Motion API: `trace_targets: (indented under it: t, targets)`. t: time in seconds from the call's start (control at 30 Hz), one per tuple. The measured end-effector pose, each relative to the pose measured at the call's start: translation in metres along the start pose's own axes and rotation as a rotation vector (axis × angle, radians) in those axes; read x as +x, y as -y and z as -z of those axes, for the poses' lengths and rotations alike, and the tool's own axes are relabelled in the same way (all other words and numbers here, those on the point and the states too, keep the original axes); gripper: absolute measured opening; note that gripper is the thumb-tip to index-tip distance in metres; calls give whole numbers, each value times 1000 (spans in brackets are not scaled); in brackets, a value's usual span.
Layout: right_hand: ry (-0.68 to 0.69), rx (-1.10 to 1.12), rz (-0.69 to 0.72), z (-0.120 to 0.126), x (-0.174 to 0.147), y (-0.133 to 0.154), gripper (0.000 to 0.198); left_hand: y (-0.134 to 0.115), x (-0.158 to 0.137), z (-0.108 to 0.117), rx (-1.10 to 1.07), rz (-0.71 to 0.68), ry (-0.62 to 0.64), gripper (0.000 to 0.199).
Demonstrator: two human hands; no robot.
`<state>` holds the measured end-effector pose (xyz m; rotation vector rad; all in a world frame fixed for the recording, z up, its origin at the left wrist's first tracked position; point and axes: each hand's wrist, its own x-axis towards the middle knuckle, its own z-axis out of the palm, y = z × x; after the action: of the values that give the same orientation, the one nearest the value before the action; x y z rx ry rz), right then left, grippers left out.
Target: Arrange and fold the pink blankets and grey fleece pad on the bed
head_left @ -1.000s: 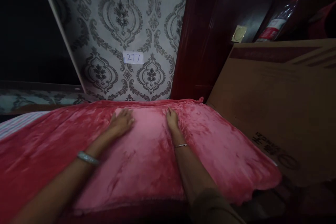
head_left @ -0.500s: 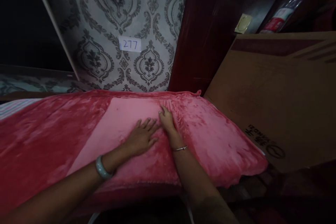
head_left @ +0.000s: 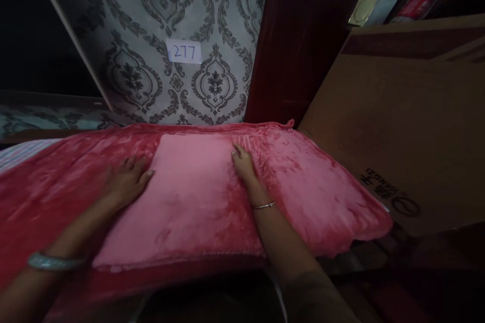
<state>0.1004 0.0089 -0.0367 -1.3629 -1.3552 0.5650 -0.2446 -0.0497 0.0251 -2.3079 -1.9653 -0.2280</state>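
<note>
Blanket (head_left: 215, 207), red plush, spread under both sets of fingers and reaching well past them either side. Pale pink patch (head_left: 182, 176) of its pile between left and right fingers, running back to the near hem. Left hand (head_left: 127, 181) palm down over darker red pile, just left of patch; fingers loosely apart, thumb out at patch edge, blurry. Cannot tell if pressing or just above. Right hand (head_left: 244, 165) on blanket at patch's right edge, forefinger pointing ahead, other fingers bent; cannot tell if pinching any pile. Creases (head_left: 262, 159) just right of those fingers. Pale green bangle (head_left: 55, 262) behind left fingers, at wrist; thin metal bracelet (head_left: 264, 205) behind right ones. Ahead of both, past far hem: patterned wallpaper (head_left: 214, 83) with paper label (head_left: 184, 52), handwritten 277. Dark red panel (head_left: 280, 50) ahead-right of right fingers. Cardboard box (head_left: 409, 111) well right of them, printed YANGZI; bottle (head_left: 420, 2) with red-and-white label beyond its top edge, yellowish square (head_left: 362, 9) nearby. Dark screen (head_left: 34, 35) ahead-left of left fingers; striped cloth (head_left: 26, 152) farther left, beside blanket.
</note>
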Motion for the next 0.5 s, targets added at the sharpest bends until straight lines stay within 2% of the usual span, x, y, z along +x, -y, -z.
trace_targets:
  t: [0.07,0.13,0.2,0.27,0.37,0.5]
  targets:
    - [-6,-1,8,1,0,0,50,-32,-12,11,-13,-116,8,69]
    - [-13,1,16,2,0,0,49,-74,-32,15,-38,-358,33,65]
    - [-14,3,21,3,-1,0,49,-112,-57,7,-102,-609,66,64]
    - [-9,-1,22,4,-2,1,48,-137,-80,-10,-153,-755,122,68]
    - [7,-10,19,5,-2,1,47,-139,-99,-35,-167,-776,111,70]
    - [14,-22,32,5,-1,-2,44,-99,-103,-43,-136,-650,30,68]
